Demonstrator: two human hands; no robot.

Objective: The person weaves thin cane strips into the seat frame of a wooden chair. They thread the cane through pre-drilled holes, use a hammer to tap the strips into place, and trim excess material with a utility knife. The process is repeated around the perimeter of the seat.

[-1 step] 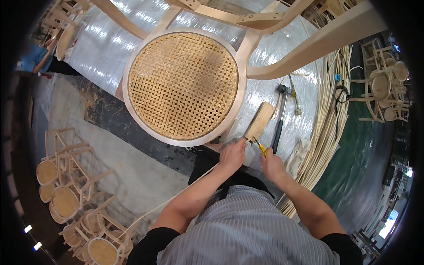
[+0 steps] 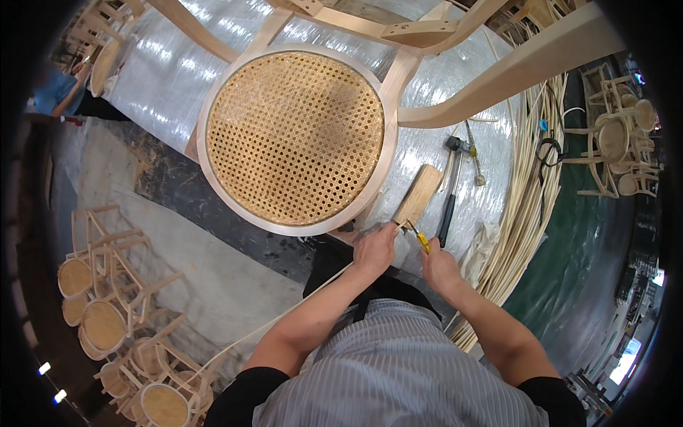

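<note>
A pale wooden chair with a round woven cane seat (image 2: 295, 139) lies on a plastic-covered table (image 2: 163, 78). My left hand (image 2: 375, 249) is at the near edge of the seat rim, pinching a thin cane strip (image 2: 284, 317) that trails down to the left past my forearm. Beside it, my right hand (image 2: 437, 267) grips a small yellow-handled tool (image 2: 422, 242) whose tip points at the rim by my left fingers. A wooden block (image 2: 418, 193) lies just beyond both hands.
A black-handled hammer (image 2: 449, 199) and a thin metal tool (image 2: 473, 160) lie right of the block. A bundle of long cane strands (image 2: 530, 185) hangs off the table's right side. Finished chairs (image 2: 107, 320) stand lower left and more chairs (image 2: 615, 142) far right. A person in blue (image 2: 60, 92) is upper left.
</note>
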